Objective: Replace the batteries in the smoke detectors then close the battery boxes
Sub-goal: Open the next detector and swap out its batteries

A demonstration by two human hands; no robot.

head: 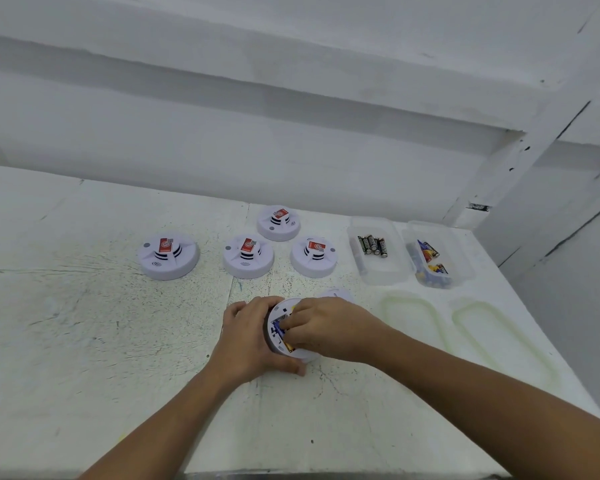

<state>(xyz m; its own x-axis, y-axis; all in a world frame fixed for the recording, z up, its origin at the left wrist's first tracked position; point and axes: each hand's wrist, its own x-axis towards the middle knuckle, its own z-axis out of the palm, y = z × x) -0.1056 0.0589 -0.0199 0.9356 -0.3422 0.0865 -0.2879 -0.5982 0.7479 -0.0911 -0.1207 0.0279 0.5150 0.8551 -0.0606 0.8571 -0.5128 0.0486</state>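
Note:
A white smoke detector (280, 312) lies upside down at the middle of the table, its battery bay open. My left hand (253, 336) grips its left rim and steadies it. My right hand (329, 327) reaches over it, fingertips pinching a blue and yellow battery (280, 329) in the bay. A white round cover (336, 294) lies just behind my right hand, mostly hidden. Several more detectors stand upright with red labels: one (168, 256) at left, one (248, 256) in the middle, one (314, 256) to its right, one (278, 223) at the back.
Two clear plastic boxes stand at the right: one (378, 275) with black batteries (373, 244), one (459, 268) with blue and yellow batteries (430, 259). Their two clear lids (413, 320) (499, 337) lie nearer me. The white table (84, 341) ends at the right edge by a wall.

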